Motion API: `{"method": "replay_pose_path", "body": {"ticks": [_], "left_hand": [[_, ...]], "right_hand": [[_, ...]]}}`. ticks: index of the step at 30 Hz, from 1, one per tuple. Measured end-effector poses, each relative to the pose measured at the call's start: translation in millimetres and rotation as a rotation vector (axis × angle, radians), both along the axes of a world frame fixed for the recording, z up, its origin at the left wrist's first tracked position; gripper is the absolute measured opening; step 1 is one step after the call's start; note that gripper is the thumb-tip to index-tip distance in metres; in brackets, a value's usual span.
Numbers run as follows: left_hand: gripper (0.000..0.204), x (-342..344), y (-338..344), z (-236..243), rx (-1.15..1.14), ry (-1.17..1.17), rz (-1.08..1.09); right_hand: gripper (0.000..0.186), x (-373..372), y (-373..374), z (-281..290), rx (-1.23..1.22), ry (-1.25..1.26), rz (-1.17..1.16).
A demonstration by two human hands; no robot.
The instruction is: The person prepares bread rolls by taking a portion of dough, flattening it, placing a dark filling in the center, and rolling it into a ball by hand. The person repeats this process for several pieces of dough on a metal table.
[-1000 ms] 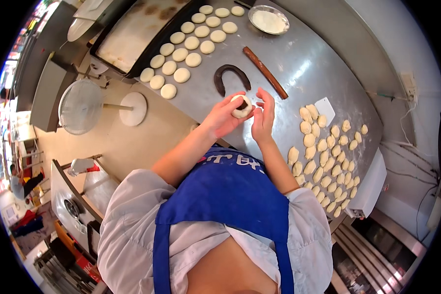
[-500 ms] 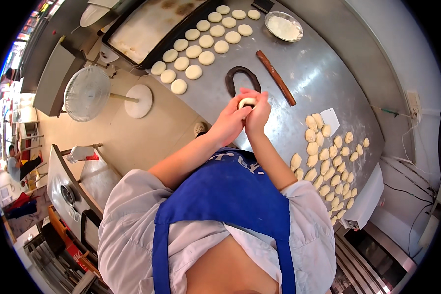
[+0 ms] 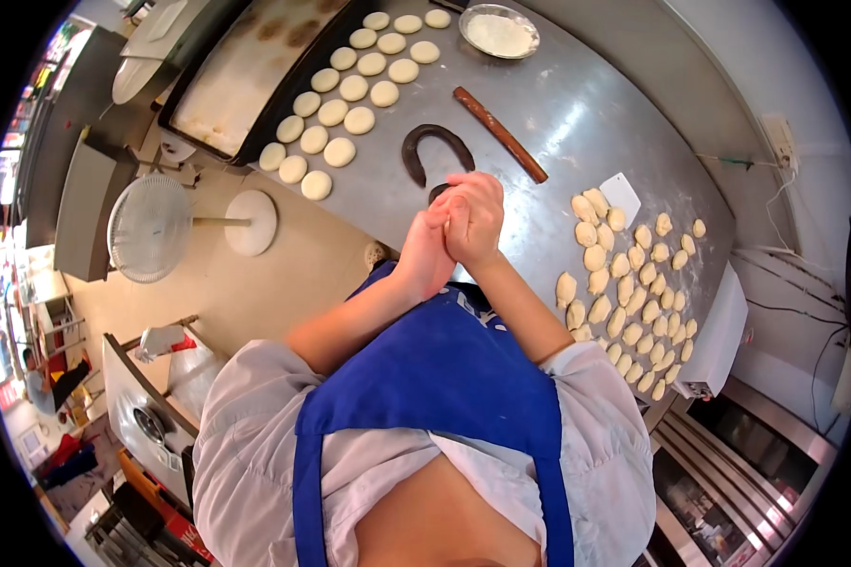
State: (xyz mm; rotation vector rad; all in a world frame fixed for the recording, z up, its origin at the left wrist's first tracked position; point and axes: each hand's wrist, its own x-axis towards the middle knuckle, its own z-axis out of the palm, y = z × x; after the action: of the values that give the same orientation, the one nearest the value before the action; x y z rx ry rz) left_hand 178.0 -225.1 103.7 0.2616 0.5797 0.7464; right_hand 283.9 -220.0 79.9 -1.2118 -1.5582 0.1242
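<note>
A small, dark brown, rounded lump [image 3: 437,193] shows just past the fingertips of the person's left hand [image 3: 425,253], toward the near edge of the grey metal table [image 3: 529,213]; whether it sits in the grip or on the surface beneath cannot be told. The left hand and the right hand [image 3: 477,219] are closed together, fingers folded over one another, and what they enclose is hidden. If the lump is held there, uneven pressure from the palms could squeeze it out at that side, or a loosened finger could let it drop. Its long axis cannot be read: only a blunt, curved part shows, facing the far edge.

Just beyond, a dark brown, U-shaped roll [image 3: 412,159] lies with both ends toward the near edge, close enough to be nudged by the knuckles. To its right, a reddish-brown, straight rod [image 3: 500,135] slants toward the right end; a knock might set it rolling. Pale, round dough discs [image 3: 332,111] stand in rows near the left end, beside a black-rimmed tray [image 3: 246,80]. Pale yellow, oval dough pieces [image 3: 636,300] crowd the right end, where close contact might make them stick.
</note>
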Motion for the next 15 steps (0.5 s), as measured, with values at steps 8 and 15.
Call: {"method": "replay_pose_path", "body": {"ticks": [8,15], "left_hand": [[0.055,-3.2,33.9,11.7,-0.06,-0.064,-0.125],[0.037,-16.6,65.8,-7.1,0.295,0.226,-0.05]], "right_hand": [[0.021,6.6,29.0,12.5,0.046,-0.178,0.028],[0.04,-30.5,60.6,35.4,0.101,0.146,-0.272]]}}
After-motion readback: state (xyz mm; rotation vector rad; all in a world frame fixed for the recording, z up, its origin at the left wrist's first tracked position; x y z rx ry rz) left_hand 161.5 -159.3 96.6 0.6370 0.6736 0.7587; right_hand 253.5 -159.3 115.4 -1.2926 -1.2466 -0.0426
